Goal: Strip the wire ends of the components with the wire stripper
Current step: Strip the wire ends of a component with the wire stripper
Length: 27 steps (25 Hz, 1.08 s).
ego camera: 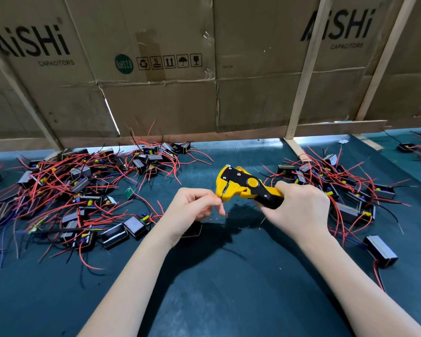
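My right hand (299,210) grips the handles of a yellow and black wire stripper (241,184), jaws pointing left. My left hand (192,210) pinches a wire end right at the jaws. The component on that wire (193,229) hangs below my left hand, mostly hidden by it. A big heap of black components with red, black and blue wires (78,188) lies on the left of the mat. A second heap (338,183) lies to the right, behind my right hand.
The dark green mat (216,276) carries small red insulation bits near the hands. A cardboard wall on a wooden frame (299,93) closes off the back. One component (380,250) lies alone at the right, and a small green board (129,192) left of my hands.
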Each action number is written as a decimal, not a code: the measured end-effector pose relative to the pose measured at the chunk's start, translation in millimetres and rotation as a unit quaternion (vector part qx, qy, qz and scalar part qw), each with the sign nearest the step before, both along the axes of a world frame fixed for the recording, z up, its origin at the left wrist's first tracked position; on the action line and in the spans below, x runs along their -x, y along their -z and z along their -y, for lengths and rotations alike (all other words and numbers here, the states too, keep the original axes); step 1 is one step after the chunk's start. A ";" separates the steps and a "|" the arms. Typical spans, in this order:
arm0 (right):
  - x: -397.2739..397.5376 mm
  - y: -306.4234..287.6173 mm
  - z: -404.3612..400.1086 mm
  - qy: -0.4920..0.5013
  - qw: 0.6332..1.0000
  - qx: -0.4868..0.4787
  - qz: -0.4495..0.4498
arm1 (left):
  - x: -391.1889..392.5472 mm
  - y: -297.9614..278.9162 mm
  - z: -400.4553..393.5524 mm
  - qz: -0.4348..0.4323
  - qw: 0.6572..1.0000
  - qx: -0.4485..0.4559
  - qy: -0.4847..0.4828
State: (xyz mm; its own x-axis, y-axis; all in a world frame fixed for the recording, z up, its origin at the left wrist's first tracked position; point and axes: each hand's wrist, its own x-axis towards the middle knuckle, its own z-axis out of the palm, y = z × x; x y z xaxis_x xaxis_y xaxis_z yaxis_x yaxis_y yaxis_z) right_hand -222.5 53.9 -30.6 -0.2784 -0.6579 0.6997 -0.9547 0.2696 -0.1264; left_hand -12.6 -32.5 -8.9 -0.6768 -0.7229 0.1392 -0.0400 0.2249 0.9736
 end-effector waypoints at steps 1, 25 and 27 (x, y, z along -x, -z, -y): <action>0.2 0.3 0.2 0.000 1.000 -0.005 0.007 | -0.4 -1.4 -0.5 -0.002 1.000 0.001 0.003; 23.4 7.3 4.5 0.096 0.989 -0.049 0.100 | -0.2 16.2 3.7 0.162 0.956 0.242 0.032; 24.1 8.8 4.5 0.093 0.990 -0.046 0.091 | 0.3 17.1 5.8 0.132 0.972 0.196 0.004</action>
State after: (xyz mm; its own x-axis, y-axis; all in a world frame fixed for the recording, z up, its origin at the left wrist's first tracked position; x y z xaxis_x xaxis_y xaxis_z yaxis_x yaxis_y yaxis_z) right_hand -246.6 49.4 -39.4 -0.5174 -0.6416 0.5663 -0.8508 0.4570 -0.2595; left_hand -12.9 -38.4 -26.0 -0.7310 -0.6443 0.2247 -0.2731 0.5781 0.7689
